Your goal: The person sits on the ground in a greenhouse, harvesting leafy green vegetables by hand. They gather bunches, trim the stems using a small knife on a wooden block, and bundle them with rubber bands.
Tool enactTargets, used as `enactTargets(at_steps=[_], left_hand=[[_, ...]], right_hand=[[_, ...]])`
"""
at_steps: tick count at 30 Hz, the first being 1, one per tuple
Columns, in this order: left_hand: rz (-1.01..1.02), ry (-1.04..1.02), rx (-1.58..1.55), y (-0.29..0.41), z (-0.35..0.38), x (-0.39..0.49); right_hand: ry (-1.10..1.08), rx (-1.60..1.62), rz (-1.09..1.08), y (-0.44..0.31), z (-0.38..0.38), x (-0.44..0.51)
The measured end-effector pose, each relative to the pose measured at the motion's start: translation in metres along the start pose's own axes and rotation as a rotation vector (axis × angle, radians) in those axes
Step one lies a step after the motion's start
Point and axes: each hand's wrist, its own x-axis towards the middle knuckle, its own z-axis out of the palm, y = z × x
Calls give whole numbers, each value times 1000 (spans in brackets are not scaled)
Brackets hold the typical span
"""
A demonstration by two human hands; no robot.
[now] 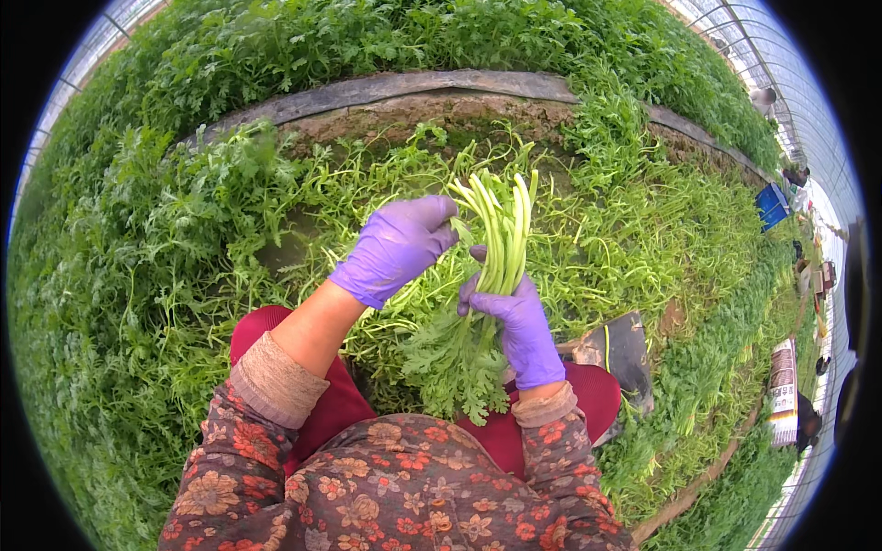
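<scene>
My right hand, in a purple glove, grips a bunch of leafy greens, perhaps crown daisy. Its pale cut stems point up and away from me, while the lobed leaves hang below the hand towards my lap. Just left of the stems is my left hand, gloved in purple too. Its thumb and fingers close on a small leaf at the bunch's left side. The fingertips are partly hidden. Under both hands lies a layer of loose leaves and stems on the soil.
Dense standing greens grow on the left. Beyond the bare soil edge runs a strip of dark sheeting. A dark, flat object lies by my right knee. Farther right are a blue crate and a printed package.
</scene>
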Motion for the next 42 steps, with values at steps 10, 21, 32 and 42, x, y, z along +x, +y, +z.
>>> enactTargets(at_steps=[10,21,32,42], left_hand=[[149,-32,233,11,9,-2],[-208,346,-126,-41,-34,26],[-352,-131,-524,-3,0,13],[-410,369,-635,-22,-36,24]], right_hand=[[16,-305,8,8,2,0],[21,-224,-56,-6,-6,-9],[6,-348,-48,6,-11,-5],[23,-289,-3,0,-14,-6]])
